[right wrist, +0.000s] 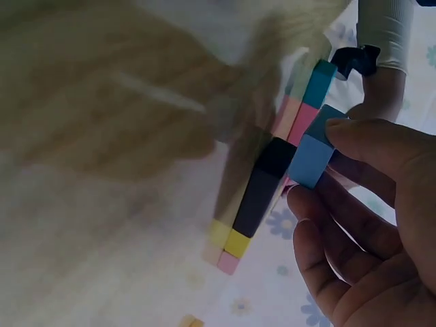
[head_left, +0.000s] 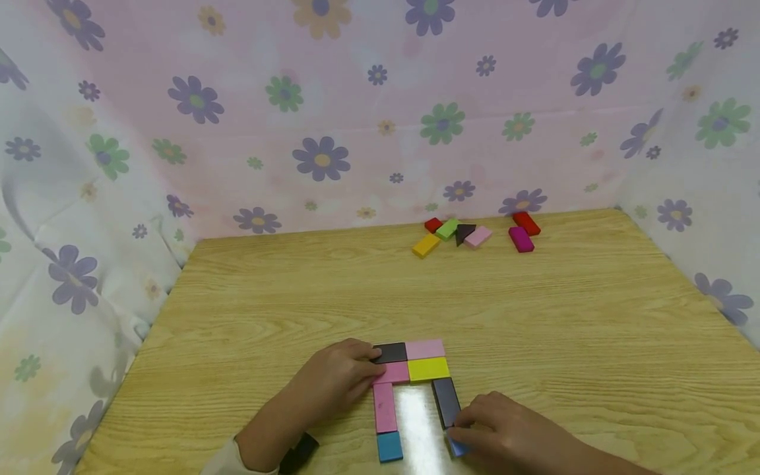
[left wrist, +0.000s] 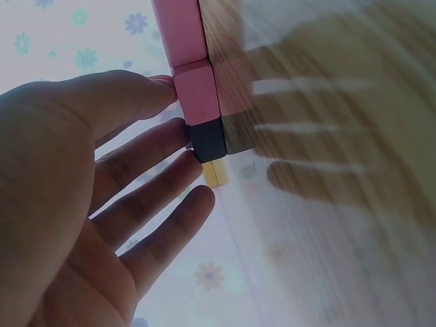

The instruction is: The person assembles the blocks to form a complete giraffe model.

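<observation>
Flat coloured blocks lie joined on the wooden table. A black block and a light pink block form the top row, above a pink block and a yellow block. Below the left end runs a long pink block, then a teal block. A dark block slants down from the right end. My left hand touches the left ends of the black and pink blocks, fingers extended. My right hand pinches a blue block at the dark block's lower end.
At the table's back lie an orange block, a green block, a black triangle, a pink block, a magenta block and red blocks. Flowered cloth surrounds the table.
</observation>
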Demonstrator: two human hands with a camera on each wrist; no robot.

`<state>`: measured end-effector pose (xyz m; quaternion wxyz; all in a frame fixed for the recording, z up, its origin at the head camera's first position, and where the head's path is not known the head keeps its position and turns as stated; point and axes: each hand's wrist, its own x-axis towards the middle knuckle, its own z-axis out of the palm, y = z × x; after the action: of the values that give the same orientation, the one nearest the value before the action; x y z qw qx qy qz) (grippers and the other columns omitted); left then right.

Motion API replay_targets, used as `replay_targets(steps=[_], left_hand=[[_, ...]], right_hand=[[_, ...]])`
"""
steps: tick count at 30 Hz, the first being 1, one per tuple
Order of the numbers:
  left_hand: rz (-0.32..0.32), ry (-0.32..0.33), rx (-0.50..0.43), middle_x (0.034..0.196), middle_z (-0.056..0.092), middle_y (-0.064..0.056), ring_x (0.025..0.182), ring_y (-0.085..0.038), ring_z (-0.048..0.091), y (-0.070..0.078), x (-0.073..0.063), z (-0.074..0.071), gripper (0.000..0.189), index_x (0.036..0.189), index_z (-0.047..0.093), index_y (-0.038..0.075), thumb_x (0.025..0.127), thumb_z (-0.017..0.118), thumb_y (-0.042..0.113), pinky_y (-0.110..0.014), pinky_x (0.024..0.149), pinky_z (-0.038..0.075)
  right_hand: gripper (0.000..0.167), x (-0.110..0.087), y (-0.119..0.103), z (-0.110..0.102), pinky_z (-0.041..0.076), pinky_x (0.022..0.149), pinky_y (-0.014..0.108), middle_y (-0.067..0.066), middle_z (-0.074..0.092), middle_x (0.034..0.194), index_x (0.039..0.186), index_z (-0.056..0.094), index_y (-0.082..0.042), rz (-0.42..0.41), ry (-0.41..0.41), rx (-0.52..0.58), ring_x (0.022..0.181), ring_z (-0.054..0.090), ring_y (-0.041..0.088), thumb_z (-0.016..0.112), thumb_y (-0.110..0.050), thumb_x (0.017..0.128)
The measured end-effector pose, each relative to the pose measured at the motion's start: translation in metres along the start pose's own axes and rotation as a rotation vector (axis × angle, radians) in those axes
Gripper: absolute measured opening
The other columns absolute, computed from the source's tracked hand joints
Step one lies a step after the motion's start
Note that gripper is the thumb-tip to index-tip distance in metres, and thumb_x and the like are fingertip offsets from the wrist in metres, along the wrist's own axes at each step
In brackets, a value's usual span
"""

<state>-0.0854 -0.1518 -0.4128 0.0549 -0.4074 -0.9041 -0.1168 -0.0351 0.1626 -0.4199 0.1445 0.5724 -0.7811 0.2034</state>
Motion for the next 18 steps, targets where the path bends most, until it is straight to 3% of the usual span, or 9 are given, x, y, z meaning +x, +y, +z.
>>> replay_targets(steps=[5, 12, 18], left_hand=[[0.009, 0.013, 0.008, 0.118, 0.073, -0.001, 0.114, -0.016, 0.067, -0.0006, 0.0003, 0.0006, 0.017, 0.107, 0.08, 0.019, 0.092, 0.073, 0.021, -0.033, 0.097, 0.057], [0.012, 0.012, 0.015, 0.118, 0.073, 0.0, 0.114, -0.016, 0.067, -0.0013, 0.0005, 0.0024, 0.017, 0.107, 0.08, 0.019, 0.092, 0.073, 0.022, -0.033, 0.097, 0.057], [0.012, 0.011, 0.012, 0.118, 0.073, -0.001, 0.114, -0.016, 0.067, -0.0009, 0.0006, 0.0013, 0.017, 0.107, 0.08, 0.019, 0.091, 0.073, 0.022, -0.033, 0.097, 0.057]], right_hand=[[0.018, -0.002, -0.0032, 0.0045, 0.048, 0.079, 0.013, -0.009, 0.065, 0.104, 0.109, 0.074, -0.019, -0.024, -0.028, -0.027, 0.091, 0.057, 0.003, 0.071, -0.029, 0.094], [0.018, -0.0024, -0.0053, 0.0062, 0.045, 0.077, 0.013, -0.01, 0.062, 0.102, 0.105, 0.075, -0.02, -0.022, -0.068, -0.108, 0.087, 0.052, 0.001, 0.072, -0.032, 0.093], [0.015, -0.0014, -0.0056, 0.0069, 0.039, 0.072, 0.01, -0.011, 0.056, 0.094, 0.102, 0.076, -0.02, -0.011, -0.055, -0.139, 0.082, 0.045, 0.0, 0.072, -0.031, 0.093]])
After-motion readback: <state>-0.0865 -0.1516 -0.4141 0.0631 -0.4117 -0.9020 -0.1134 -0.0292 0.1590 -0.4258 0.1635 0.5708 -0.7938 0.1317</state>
